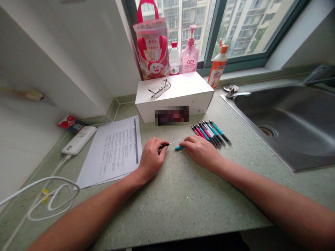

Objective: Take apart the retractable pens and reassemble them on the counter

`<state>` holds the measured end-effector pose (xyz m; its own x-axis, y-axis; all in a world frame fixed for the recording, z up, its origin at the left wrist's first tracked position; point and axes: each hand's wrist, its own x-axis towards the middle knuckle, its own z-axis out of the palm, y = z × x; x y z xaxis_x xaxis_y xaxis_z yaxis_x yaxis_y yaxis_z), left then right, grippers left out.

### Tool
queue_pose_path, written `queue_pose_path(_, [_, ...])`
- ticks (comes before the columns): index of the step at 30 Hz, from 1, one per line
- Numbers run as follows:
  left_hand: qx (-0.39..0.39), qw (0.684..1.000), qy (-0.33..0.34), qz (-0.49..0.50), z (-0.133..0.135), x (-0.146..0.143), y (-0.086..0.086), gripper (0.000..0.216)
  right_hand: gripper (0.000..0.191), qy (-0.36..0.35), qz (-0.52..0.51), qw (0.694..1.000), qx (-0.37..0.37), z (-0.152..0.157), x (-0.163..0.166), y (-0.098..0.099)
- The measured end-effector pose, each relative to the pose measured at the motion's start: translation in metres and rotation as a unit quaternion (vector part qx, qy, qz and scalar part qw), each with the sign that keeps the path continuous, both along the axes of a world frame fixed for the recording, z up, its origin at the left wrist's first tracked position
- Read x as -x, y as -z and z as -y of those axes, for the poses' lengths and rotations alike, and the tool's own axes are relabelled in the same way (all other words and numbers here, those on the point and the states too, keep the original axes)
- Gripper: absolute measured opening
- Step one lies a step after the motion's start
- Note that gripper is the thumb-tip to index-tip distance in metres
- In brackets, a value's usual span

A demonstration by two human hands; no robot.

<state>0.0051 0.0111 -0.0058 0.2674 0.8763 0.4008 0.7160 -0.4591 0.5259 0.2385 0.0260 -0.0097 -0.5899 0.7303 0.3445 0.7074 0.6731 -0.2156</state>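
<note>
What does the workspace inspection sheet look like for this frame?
Surface: green speckled stone countertop.
Job's things: thin white pen refill with black tip; short teal pen barrel; row of teal, pink and black pens right of the hands.
Clutter: white cardboard box with wire-rimmed glasses on top; printed paper sheets; white power bank.
Hands: left hand pinches the refill; right hand lies over the barrel, grip unclear.
Cables: white cable loops from the power bank, bottom left.
Surroundings: steel sink at right; pink pump bottle by the window.
</note>
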Motion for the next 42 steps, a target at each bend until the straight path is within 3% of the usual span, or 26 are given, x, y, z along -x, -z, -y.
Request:
queue_pose_path(5, [-0.01,1.0,0.002,0.013,0.001,-0.001,-0.002,0.009,0.022,-0.013,-0.011,1.0,0.004,-0.001,-0.005,-0.004])
queue_pose_path(12, [-0.052,0.998,0.031,-0.024,0.006,-0.002,-0.002,0.01,0.024,0.034,-0.111,0.992,-0.054,0.009,-0.01,-0.021])
queue_pose_path(16, [-0.066,0.994,0.078,-0.039,0.008,-0.003,-0.002,0.01,0.025,-0.026,-0.082,0.995,-0.046,0.017,-0.002,-0.024])
queue_pose_path(20, [-0.066,0.991,0.109,-0.034,0.01,-0.004,-0.003,0.012,0.027,-0.029,-0.044,0.998,-0.035,0.018,0.001,-0.024])
queue_pose_path(30, [-0.013,0.997,0.027,0.065,0.004,0.001,0.004,0.01,0.023,0.065,-0.082,0.994,-0.016,0.002,-0.023,-0.028])
queue_pose_path(36, [-0.024,0.998,0.045,0.041,0.003,0.001,0.001,0.022,0.022,0.043,-0.1,0.994,0.003,0.006,-0.017,-0.027])
queue_pose_path(42, [-0.022,0.998,0.051,0.019,0.005,-0.002,-0.004,0.011,0.022,0.032,-0.094,0.995,0.006,0.007,-0.016,-0.025])
